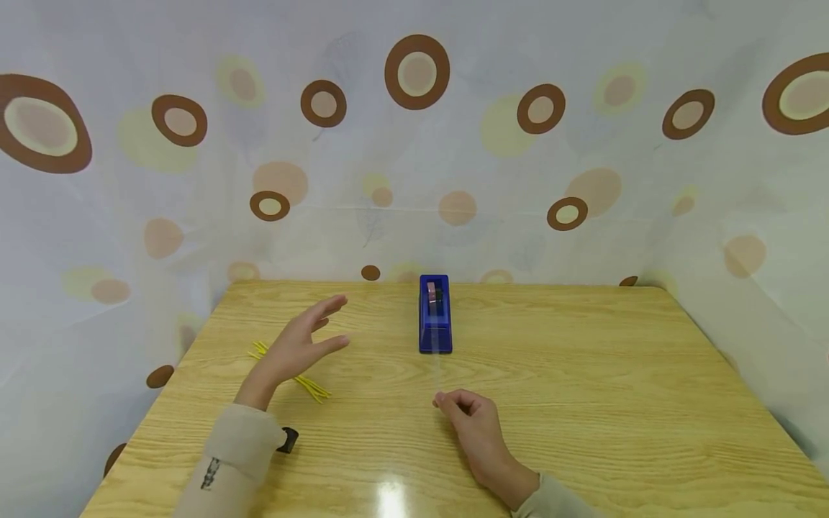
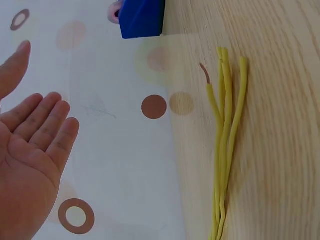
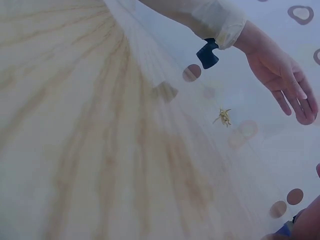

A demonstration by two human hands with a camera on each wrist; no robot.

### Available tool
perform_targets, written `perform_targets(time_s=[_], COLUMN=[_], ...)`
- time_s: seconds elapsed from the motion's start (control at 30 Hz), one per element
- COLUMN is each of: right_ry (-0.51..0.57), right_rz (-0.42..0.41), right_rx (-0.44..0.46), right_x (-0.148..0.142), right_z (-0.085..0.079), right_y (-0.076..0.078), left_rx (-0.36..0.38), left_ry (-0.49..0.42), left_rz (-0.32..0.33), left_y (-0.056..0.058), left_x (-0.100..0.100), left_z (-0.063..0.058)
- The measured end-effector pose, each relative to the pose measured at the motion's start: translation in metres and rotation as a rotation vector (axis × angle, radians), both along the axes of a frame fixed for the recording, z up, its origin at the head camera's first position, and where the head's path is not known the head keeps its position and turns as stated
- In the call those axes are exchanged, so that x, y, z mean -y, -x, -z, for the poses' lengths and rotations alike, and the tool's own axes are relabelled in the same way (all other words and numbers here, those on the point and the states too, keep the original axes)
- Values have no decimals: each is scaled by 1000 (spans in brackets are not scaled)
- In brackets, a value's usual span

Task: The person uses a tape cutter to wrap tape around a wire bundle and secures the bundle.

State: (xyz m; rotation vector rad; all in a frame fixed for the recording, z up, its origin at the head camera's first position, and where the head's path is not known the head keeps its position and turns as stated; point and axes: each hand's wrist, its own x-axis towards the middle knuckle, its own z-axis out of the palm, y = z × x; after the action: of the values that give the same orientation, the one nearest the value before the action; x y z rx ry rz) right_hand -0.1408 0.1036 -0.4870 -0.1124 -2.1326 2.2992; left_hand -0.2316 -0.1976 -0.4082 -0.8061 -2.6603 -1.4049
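Observation:
A blue tape dispenser (image 1: 436, 339) with a roll in it stands toward the table's far edge. From its front a strip of clear tape (image 1: 436, 370) stretches to my right hand (image 1: 478, 435), whose thumb and forefinger pinch its end. My left hand (image 1: 294, 349) is raised with fingers extended and thumb apart, holding nothing; the left wrist view shows its bare palm (image 2: 30, 160). Beside and partly behind it in the head view lies a small bunch of yellow wires (image 1: 313, 387). One wire (image 2: 211, 95) has a bare copper-coloured tip.
The light wood table (image 1: 583, 403) reaches back to a pale curtain (image 1: 479, 244) patterned with brown and cream circles, which also runs along both sides. A black wrist-camera piece (image 1: 288, 440) sticks out from the left cuff.

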Motion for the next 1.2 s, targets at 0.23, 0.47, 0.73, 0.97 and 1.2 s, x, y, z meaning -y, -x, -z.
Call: perform_targets(time_s=[0.23, 0.47, 0.73, 0.97, 1.2], right_ry=[-8, -20, -19, -13, -18], right_rz=[-1, -3, -10, -7, -13], right_rx=[-2, 0, 5, 3, 10], right_x=[0, 0, -1, -1, -1], right_z=[-1, -1, -1, -3, -3], right_y=[-2, -2, -1, -1, -1], left_rx=[16, 10, 16, -3, -10], left_ry=[14, 10, 35, 47, 65], left_rz=[-11, -19, 1, 26, 57], left_y=[-4, -8, -9, -9, -9], left_x=[15, 27, 43, 54, 63], left_z=[3, 4, 5, 6, 6])
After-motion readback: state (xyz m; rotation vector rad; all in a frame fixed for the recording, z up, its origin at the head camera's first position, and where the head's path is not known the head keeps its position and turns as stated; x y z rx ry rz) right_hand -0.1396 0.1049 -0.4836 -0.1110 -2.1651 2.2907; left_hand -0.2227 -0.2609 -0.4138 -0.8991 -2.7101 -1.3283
